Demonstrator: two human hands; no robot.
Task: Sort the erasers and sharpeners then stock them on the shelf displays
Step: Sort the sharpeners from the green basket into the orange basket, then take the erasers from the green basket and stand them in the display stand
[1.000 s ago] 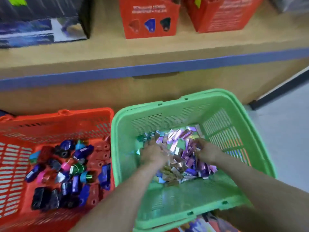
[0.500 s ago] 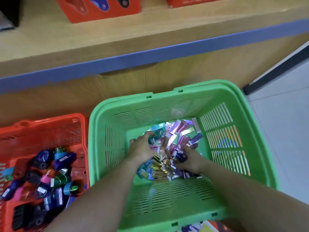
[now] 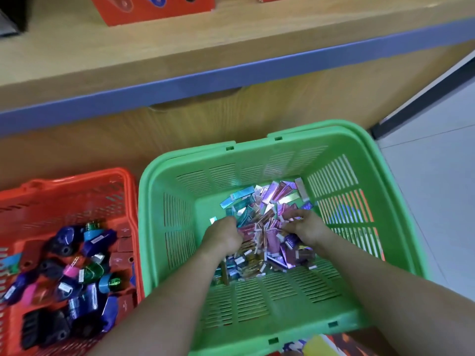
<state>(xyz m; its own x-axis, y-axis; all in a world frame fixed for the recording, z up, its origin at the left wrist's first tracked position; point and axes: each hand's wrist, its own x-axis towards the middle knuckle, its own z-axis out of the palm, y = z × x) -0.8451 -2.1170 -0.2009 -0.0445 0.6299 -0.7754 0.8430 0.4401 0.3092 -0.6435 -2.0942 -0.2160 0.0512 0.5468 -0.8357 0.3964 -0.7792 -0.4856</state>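
Gathering erasers in the green basket.
Left hand and right hand drawn closer than a second ago, fingers curled into the pile; actual hold impossible to tell; stocking still ahead.

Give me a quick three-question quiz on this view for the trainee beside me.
1. True or false: the left hand and the right hand are both inside the green basket, in the pile of foil-wrapped erasers.
2. Where do the sharpeners lie? A) in the red basket B) in the green basket C) in the right hand
3. Fill in: the red basket stands to the person's ____ of the green basket.
Key: 1 true; 2 A; 3 left.
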